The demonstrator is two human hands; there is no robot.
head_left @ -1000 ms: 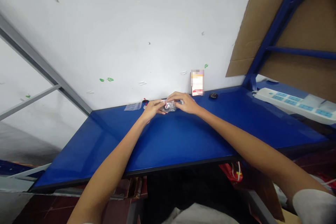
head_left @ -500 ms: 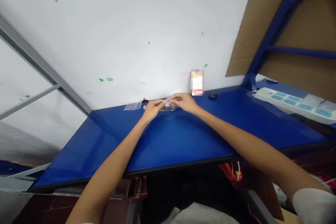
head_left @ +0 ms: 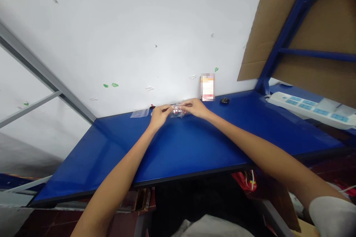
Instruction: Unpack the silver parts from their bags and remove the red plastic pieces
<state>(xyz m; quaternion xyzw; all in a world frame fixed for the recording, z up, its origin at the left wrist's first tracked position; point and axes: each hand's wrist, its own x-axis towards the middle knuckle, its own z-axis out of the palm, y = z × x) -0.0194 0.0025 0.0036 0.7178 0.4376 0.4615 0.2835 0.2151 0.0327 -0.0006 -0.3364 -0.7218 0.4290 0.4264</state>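
Observation:
Between my hands, near the back of the blue table, is a small clear plastic bag with something dark and red inside that is too small to name. My left hand pinches the bag's upper left edge between thumb and fingers. On the other side, my right hand has its fingers closed on the upper right edge. Left of my left hand lies a flat clear plastic bag. A small red and black item is partly hidden behind that hand.
A box-like upright item, blurred out, leans by the wall. Right of it sits a small black object. A white power strip with blue sockets lies at the right, beneath a blue metal frame. Cardboard covers the wall corner.
Both hands keep hold of the clear bag, which has tilted slightly and shifted a little between them. The whole view has moved slightly.

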